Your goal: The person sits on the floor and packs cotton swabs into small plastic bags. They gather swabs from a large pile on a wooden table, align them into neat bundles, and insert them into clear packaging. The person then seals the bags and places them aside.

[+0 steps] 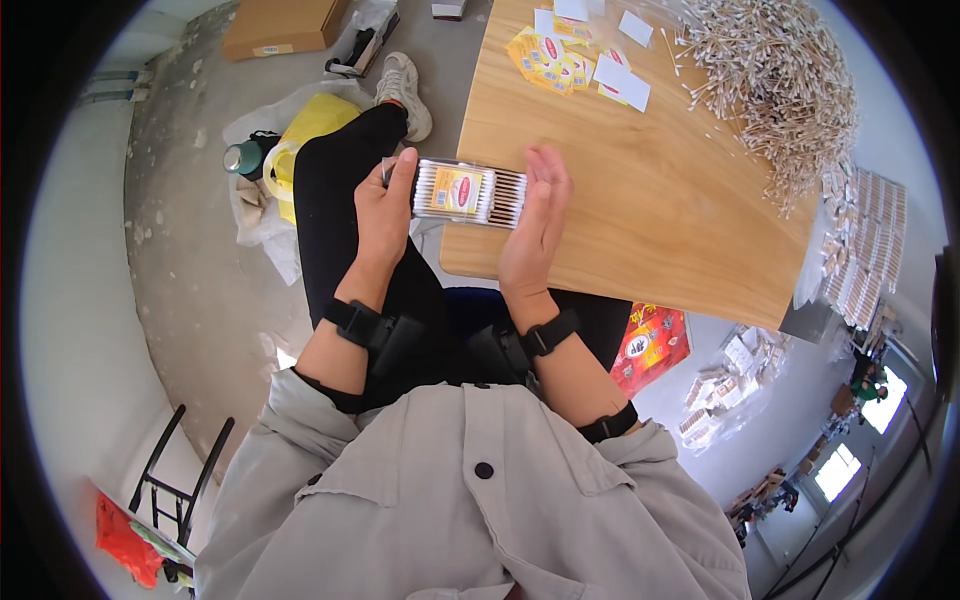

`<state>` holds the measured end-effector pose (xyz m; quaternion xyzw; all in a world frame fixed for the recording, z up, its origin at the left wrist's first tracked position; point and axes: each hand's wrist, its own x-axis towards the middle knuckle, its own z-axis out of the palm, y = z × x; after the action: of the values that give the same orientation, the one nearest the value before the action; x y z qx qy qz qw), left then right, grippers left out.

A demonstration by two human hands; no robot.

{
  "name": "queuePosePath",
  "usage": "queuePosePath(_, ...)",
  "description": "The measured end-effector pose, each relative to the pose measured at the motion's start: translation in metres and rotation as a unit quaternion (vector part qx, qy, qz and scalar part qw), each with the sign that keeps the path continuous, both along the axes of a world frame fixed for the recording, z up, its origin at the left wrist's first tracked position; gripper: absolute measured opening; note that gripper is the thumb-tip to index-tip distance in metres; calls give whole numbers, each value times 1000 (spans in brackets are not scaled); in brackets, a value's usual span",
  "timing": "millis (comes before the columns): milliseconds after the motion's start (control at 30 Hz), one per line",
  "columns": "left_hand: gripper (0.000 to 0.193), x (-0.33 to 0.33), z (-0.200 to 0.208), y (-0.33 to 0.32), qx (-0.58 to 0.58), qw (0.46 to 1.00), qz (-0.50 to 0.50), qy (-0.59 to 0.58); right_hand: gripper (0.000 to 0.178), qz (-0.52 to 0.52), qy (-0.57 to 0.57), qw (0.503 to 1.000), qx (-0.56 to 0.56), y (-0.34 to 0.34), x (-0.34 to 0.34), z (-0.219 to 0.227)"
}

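A clear box of cotton swabs [470, 192] with a yellow and white label card on top is held level, over the near left edge of the table. My left hand [384, 215] grips its left end, thumb along the side. At the box's right end is my right hand [538, 225], its fingers stretched out and its palm turned toward the box. Whether the right palm presses on the box I cannot tell. White swab tips and bare sticks show through the plastic.
The wooden table [640, 220] carries a large heap of loose swabs [785, 85] at the far right. Yellow label cards [550, 60] lie scattered at the back. Bundled packs [868, 245] stand beyond the right edge. A yellow bag [318, 125] and a cardboard box [285, 28] lie on the floor at left.
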<state>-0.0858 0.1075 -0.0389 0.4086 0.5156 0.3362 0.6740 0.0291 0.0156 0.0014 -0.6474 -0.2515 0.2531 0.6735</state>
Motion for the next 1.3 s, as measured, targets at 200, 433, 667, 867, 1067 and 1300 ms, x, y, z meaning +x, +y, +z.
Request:
queuePosePath(200,31,0,5,1,37,999,-27,28,46,16,-8,1000,-6,8,-9,-4)
queuePosePath(433,32,-2,3,1,63,995,-26,69,49,11,-23,999,-22,25,-28,6)
queuePosePath(667,30,-7,-4,-1,54,994,-40,83,48,8,-84,994,-72,23,-31,-5)
queuePosePath(867,26,-6,0,2,40,997,-50,36,40,2,-91,996,-26,23,-23,3)
queuePosePath(1067,45,-23,3,8,71,986,-35,148,41,-120,-59,988,-79,-4,100,-11)
queuePosePath(1300,34,-33,59,2,400,879,-27,258,65,-171,-386,844,-331,-51,342,-11)
